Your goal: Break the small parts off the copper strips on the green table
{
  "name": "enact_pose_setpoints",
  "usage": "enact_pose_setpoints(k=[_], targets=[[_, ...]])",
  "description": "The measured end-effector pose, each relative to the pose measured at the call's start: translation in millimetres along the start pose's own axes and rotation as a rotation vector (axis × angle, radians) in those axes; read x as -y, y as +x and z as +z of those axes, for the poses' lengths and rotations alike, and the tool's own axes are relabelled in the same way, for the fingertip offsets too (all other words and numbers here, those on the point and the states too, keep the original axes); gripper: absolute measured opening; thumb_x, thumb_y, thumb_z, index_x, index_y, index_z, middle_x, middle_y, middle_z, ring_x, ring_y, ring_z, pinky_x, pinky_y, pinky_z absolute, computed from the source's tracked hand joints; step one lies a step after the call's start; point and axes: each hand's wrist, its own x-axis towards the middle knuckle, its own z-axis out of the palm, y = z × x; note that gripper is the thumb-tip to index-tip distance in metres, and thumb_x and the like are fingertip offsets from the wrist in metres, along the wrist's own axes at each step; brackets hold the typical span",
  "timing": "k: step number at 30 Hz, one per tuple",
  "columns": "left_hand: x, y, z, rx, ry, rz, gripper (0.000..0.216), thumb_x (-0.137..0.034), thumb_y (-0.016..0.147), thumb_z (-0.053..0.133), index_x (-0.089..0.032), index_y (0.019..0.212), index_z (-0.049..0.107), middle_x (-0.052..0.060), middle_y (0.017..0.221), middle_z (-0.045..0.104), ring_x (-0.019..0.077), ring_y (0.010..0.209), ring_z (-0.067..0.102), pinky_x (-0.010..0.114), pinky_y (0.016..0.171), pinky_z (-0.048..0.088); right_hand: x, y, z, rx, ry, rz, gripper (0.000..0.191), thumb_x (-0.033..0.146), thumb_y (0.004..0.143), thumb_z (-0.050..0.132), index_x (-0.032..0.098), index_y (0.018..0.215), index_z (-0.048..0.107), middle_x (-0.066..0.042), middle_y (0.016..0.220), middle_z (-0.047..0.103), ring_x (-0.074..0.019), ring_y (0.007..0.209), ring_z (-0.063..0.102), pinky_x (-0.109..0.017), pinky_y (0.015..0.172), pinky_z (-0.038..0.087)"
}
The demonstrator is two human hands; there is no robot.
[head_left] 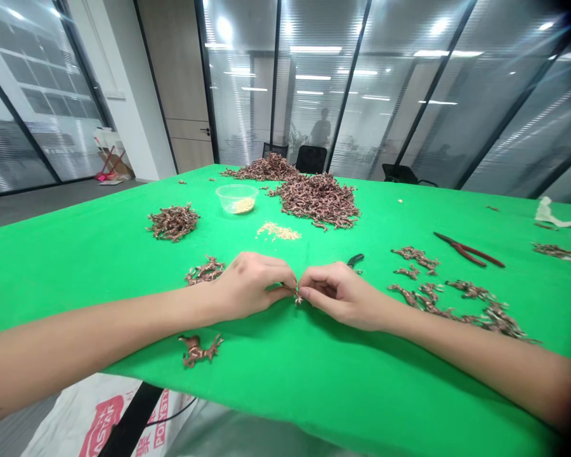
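Observation:
My left hand [252, 285] and my right hand [340, 295] meet over the middle of the green cloth [314, 381], both with fingers pinched. Between their fingertips sits a small copper-brown figurine [298, 298], mostly hidden by the fingers. Nearer to me, below my left wrist, a horse-like copper-brown figurine [200, 350] lies on the cloth. A few similar figurines [205, 270] lie just behind my left hand, partly covered by it. Beyond my right hand shows a dark curved tool handle [356, 259]; the rest of that tool is hidden.
Large heaps of brown figurines [318, 200] lie toward the back, with a smaller pile [173, 222] at left. A clear bowl [236, 199] holds pale bits; more pale bits [278, 231] lie nearby. Red-handled pliers [469, 249] and scattered figurines [476, 311] are at right.

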Motion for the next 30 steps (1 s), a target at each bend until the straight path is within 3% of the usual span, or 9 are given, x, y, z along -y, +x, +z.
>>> enact_pose_setpoints(k=[14, 23, 27, 30], targets=[[-4.7, 2.8, -4.7, 0.069, 0.033, -0.071, 0.012, -0.013, 0.086, 0.064, -0.018, 0.091, 0.074, 0.003, 0.090, 0.076, 0.0143, 0.079, 0.071, 0.021, 0.071, 0.052, -0.4, -0.8, 0.5, -0.022, -0.010, 0.006, 0.013, 0.024, 0.096, 0.053, 0.014, 0.090, 0.060, 0.008, 0.057, 0.041, -0.0083, 0.049, 0.035, -0.022, 0.047, 0.025], [-5.5, 3.4, -7.0, 0.078, -0.028, -0.118, 0.012, -0.015, 0.087, 0.064, -0.016, 0.097, 0.071, 0.003, 0.090, 0.076, 0.0151, 0.081, 0.070, 0.024, 0.074, 0.052, -7.9, 1.5, 0.1, -0.045, 0.111, 0.089, 0.018, 0.032, 0.098, 0.051, 0.017, 0.092, 0.056, 0.006, 0.064, 0.047, -0.0096, 0.053, 0.037, -0.023, 0.049, 0.027], [-6.7, 7.2, -11.8, 0.049, -0.105, -0.217, 0.011, -0.016, 0.087, 0.065, -0.017, 0.097, 0.070, 0.002, 0.088, 0.075, 0.0142, 0.079, 0.068, 0.025, 0.076, 0.052, -5.8, 1.9, -0.5, -0.115, 0.023, 0.101, 0.015, 0.028, 0.094, 0.052, 0.016, 0.085, 0.056, 0.007, 0.057, 0.043, -0.0086, 0.049, 0.035, -0.022, 0.046, 0.025], [-7.1, 10.6, -14.1, -0.012, -0.267, -0.354, 0.011, -0.020, 0.087, 0.068, -0.015, 0.097, 0.070, 0.004, 0.087, 0.074, 0.0138, 0.077, 0.067, 0.026, 0.075, 0.054, 1.4, -1.2, -4.8, -0.085, -0.163, -0.012, 0.011, 0.018, 0.088, 0.053, 0.015, 0.081, 0.061, 0.007, 0.052, 0.042, -0.0077, 0.045, 0.035, -0.023, 0.047, 0.026]])
